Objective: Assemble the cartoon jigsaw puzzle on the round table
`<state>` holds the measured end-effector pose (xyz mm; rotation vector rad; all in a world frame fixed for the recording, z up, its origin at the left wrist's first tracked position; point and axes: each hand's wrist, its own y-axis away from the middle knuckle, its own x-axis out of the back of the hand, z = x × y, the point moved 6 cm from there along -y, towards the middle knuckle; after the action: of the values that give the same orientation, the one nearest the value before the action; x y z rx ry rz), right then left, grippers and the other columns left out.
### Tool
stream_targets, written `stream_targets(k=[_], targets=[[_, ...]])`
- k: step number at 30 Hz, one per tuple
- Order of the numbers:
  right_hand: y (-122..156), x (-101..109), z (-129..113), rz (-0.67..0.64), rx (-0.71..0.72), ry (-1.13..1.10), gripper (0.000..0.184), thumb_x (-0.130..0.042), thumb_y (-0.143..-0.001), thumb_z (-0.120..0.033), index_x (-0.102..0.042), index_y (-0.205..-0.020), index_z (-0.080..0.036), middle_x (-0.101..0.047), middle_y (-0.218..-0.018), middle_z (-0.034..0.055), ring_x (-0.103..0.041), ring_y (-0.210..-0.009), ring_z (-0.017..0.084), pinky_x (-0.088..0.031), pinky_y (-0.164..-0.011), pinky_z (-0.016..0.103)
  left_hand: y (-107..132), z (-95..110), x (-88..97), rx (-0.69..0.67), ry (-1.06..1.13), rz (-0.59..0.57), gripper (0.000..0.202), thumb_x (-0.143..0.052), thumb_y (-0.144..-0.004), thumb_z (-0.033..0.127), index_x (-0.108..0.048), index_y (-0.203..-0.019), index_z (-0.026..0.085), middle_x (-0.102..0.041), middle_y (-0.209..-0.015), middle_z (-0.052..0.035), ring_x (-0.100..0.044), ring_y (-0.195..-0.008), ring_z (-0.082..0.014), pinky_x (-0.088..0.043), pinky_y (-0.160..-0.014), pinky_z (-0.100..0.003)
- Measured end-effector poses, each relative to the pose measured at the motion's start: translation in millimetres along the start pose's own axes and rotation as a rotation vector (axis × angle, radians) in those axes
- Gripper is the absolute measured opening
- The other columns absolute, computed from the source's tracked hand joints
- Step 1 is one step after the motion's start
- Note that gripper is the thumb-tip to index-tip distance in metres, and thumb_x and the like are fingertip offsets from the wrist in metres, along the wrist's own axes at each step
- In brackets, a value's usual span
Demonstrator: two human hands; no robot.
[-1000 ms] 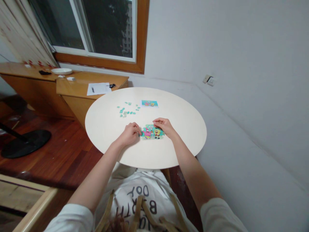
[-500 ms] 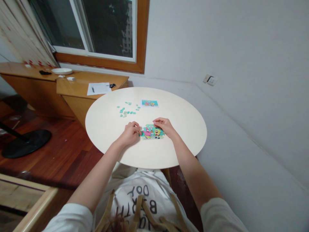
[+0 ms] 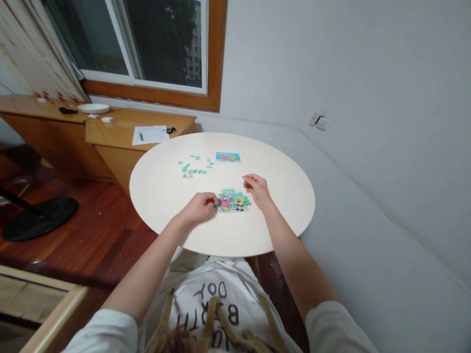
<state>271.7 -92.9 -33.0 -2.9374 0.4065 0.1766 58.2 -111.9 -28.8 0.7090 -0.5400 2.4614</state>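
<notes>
The curled left hand [image 3: 199, 207] is steadying the colourful cartoon jigsaw puzzle [image 3: 233, 201] near the round cream table's [image 3: 257, 233] front edge, while the right hand [image 3: 257, 189] is hovering beside it, fingertips pinched together.

On the round table [image 3: 283, 220], the left hand [image 3: 198, 207] rests curled at the 9 o'clock edge of the part-built puzzle [image 3: 232, 201]. The right hand [image 3: 257, 189] sits at its 2 o'clock, fingertips pinched together; whether they hold a piece is unclear. Loose pieces [image 3: 192, 169] lie at 11 o'clock and a picture card [image 3: 228, 157] at 12.
</notes>
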Motion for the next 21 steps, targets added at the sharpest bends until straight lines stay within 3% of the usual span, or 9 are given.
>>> stream_targets(k=[5,8,14,21], targets=[[1,0,-1,0.008,-0.002,-0.005,0.021,-0.072,-0.055,-0.036,-0.064,-0.067,-0.02,-0.055,-0.054,-0.0041,-0.05,-0.054,0.009,-0.04,-0.057,0.025,0,-2,1.6,0.016,0.049,0.03,0.024,-0.039,-0.062,0.009,-0.061,-0.069,0.015,-0.063,-0.067,-0.0015,-0.055,-0.062,-0.0141,-0.042,-0.062,-0.026],[0,1,0,0.014,-0.005,0.003,0.022,-0.072,-0.055,-0.037,-0.064,-0.067,-0.02,-0.055,-0.054,-0.0039,-0.05,-0.055,0.01,-0.04,-0.057,0.026,0,-2,6.5,0.031,0.074,0.107,0.023,-0.04,-0.063,0.008,-0.061,-0.07,0.016,-0.064,-0.069,-0.0016,-0.056,-0.064,-0.0143,-0.044,-0.064,-0.026],[-2,5,2,0.051,-0.009,0.011,0.023,-0.072,-0.055,-0.037,-0.064,-0.067,-0.019,-0.054,-0.053,-0.0041,-0.049,-0.052,0.01,-0.038,-0.054,0.026,0,-8,21.5,0.079,-0.034,0.314,0.023,-0.039,-0.066,0.006,-0.06,-0.068,0.018,-0.065,-0.074,-0.0027,-0.059,-0.076,-0.0172,-0.046,-0.075,-0.03],[-2,9,4,0.09,-0.01,0.024,0.023,-0.071,-0.056,-0.038,-0.064,-0.067,-0.019,-0.053,-0.052,-0.0038,-0.047,-0.05,0.01,-0.032,-0.048,0.026,-3,-25,27.2,0.173,-0.185,0.396,0.025,-0.04,-0.069,0.007,-0.062,-0.073,0.017,-0.063,-0.074,-0.0028,-0.058,-0.072,-0.0168,-0.046,-0.071,-0.029]])
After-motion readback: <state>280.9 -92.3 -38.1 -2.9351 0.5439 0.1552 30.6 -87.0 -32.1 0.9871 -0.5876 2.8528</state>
